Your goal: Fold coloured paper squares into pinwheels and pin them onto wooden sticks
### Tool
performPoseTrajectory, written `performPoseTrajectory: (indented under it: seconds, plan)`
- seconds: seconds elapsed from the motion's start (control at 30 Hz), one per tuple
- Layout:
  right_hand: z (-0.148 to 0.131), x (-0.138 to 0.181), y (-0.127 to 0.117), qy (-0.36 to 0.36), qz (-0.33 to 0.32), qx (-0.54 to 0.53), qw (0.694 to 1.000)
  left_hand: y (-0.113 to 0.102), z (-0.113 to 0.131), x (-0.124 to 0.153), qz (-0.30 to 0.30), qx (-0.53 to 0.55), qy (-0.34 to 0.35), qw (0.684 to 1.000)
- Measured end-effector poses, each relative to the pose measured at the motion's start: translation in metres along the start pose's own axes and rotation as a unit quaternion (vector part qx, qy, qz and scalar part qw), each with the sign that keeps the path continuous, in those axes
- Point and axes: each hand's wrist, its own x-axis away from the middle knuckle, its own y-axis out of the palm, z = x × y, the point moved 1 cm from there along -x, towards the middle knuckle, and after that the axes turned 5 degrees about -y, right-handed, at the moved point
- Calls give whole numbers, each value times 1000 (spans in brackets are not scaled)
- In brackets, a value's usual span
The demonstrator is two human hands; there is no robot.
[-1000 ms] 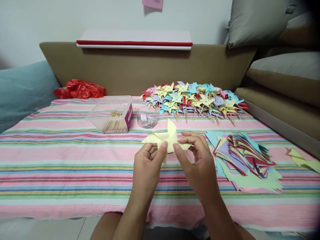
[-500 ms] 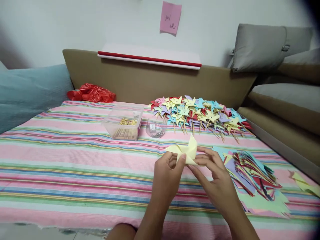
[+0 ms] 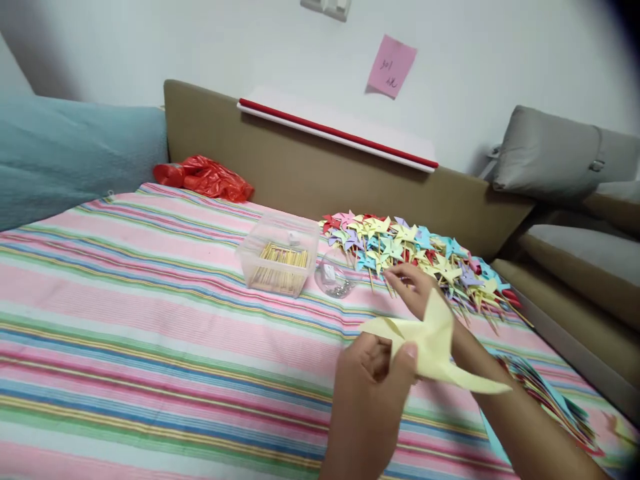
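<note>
My left hand (image 3: 367, 383) pinches a folded yellow paper pinwheel (image 3: 433, 347) by its middle, low and right of centre over the striped cloth. My right hand (image 3: 415, 290) reaches forward past the pinwheel, fingers spread, toward a small clear cup of metal pins (image 3: 336, 280). It holds nothing that I can see. Beside the cup stands a clear plastic box of wooden sticks (image 3: 280, 261). Behind my right hand lies a heap of finished coloured pinwheels on sticks (image 3: 425, 257).
A pink striped cloth (image 3: 125, 307) covers the surface. A stack of cut coloured paper squares (image 3: 550, 400) lies at the right. A red plastic bag (image 3: 205, 179) sits at the back left. A brown sofa back (image 3: 300, 160) and grey cushions (image 3: 550, 157) border the far side.
My right hand has let go of the yellow pinwheel and moved forward toward the pin cup. The left hand alone holds the pinwheel. The view has swung to the left and up.
</note>
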Motion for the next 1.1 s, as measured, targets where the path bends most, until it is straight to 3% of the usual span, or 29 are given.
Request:
performPoseTrajectory:
  seconds: [0.1, 0.23, 0.33, 0.47, 0.67, 0.83, 0.97, 1.1]
  plan:
    - [7, -54, 36, -48, -144, 36, 988, 2, 1, 2, -47, 52, -25, 997]
    - [10, -93, 78, -63, -334, 90, 936, 2, -7, 1, -51, 26, -48, 997]
    - [14, -105, 98, -48, -399, 146, 904, 1, -14, 0, -44, 13, -60, 997]
    - [18, -111, 109, -29, -439, 206, 874, 2, -18, 0, -36, 10, -72, 997]
    - [17, -108, 114, -20, -452, 237, 860, 3, -21, 0, -30, 25, -70, 997]
    - [14, -112, 112, -34, -407, 233, 883, 2, -16, 0, -29, 30, -66, 997]
    - [5, -110, 72, -75, -293, 217, 928, -1, -6, 0, -16, 31, -62, 997]
    - [2, -56, 14, -119, -208, 168, 956, -4, 0, 0, -4, 39, -57, 998]
